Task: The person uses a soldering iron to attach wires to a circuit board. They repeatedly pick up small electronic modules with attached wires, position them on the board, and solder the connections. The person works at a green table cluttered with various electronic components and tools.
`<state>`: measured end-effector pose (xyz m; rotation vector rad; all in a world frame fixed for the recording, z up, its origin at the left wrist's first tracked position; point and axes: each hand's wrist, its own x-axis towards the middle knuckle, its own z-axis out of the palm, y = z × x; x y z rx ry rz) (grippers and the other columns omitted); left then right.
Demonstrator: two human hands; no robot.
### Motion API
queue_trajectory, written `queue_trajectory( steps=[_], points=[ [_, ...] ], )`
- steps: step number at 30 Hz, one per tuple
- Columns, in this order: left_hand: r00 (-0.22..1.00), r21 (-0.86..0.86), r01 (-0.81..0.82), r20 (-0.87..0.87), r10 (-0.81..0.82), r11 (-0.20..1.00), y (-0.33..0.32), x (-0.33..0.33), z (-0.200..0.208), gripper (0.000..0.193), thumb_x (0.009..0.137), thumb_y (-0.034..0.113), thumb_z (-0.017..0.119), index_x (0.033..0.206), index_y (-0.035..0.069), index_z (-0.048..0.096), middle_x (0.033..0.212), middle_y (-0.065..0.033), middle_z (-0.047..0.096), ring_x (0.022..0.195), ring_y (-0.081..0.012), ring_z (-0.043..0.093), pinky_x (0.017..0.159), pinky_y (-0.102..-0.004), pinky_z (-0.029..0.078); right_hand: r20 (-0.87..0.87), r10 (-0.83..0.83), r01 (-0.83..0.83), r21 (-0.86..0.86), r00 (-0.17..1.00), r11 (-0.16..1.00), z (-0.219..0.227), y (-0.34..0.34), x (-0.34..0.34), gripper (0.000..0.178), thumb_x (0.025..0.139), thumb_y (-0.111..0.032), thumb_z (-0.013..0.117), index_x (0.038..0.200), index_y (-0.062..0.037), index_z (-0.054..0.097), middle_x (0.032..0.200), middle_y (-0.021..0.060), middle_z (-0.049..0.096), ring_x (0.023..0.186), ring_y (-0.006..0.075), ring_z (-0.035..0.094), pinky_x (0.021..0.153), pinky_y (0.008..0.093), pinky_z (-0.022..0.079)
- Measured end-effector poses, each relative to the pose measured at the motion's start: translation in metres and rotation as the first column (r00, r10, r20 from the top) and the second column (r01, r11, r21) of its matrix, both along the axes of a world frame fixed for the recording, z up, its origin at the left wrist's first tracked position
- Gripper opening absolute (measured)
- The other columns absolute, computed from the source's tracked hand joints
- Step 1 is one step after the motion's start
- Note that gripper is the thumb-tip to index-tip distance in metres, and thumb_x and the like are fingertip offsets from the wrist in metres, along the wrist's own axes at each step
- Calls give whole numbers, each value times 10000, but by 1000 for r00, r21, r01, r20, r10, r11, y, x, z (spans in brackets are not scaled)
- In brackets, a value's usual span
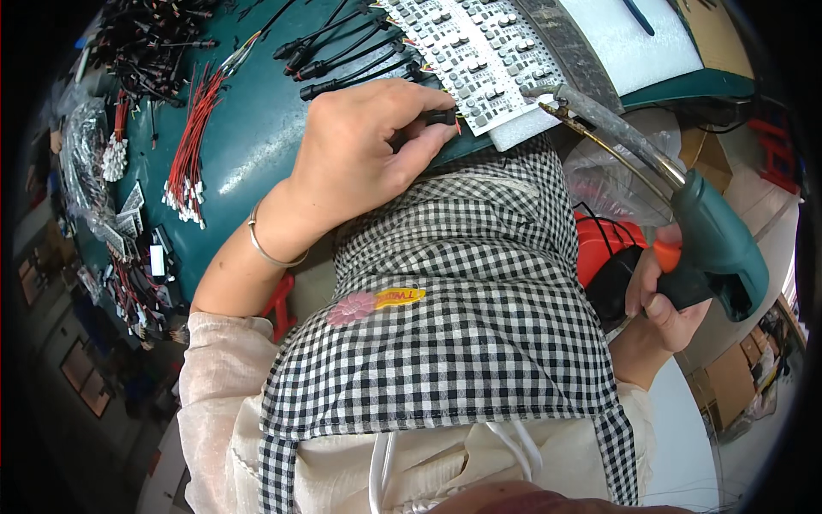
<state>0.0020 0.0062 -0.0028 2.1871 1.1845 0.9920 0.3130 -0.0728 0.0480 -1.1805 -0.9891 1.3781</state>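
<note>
Thumb and fingertips of my left hand (pixel 355 150) are pinched around a short black cable (pixel 440 116), its thin wire ends at the near corner of a white circuit board panel (pixel 479 64). Small dark components cover the panel in rows. My right hand (pixel 664 308) is wrapped around the grip of a green soldering gun (pixel 723 236) with an orange trigger. Its metal tube and thin brass-coloured rod point left, and the tip is close to the panel's near right edge. Whether the tip touches the panel, I cannot tell.
Several black cables with connectors (pixel 342 64) extend from the panel's left edge. Red wires with white plugs (pixel 184 154) lie left on the green table (pixel 257 128), near a pile of black cables (pixel 145 43). White foam (pixel 612 51) sits beyond the panel; a cardboard box (pixel 732 385) stands at right.
</note>
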Motion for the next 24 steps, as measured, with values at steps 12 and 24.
queue_trajectory(
  steps=[12, 24],
  points=[
    [996, -85, 84, 18, -83, 993, 9, -8, 5, 234, 722, 47, 778, 943, 18, 707, 662, -41, 628, 483, -60, 521, 434, -192, 394, -6, -6, 6, 27, 1000, 1000, -5, -2, 5, 740, 645, -136, 836, 1171, 188, 428, 1064, 254, 570, 490, 121, 507, 400, 217, 421],
    [972, 266, -107, -173, 157, 958, -8, 13, -11, 199, 728, 119, 773, 880, 55, 661, 597, -11, 569, 469, -92, 532, 417, -233, 410, 30, 29, -29, -1, 999, 1000, -1, -3, 0, 729, 660, -183, 831, 1170, 167, 443, 712, 111, 539, 454, 115, 467, 387, 211, 376]
  ],
)
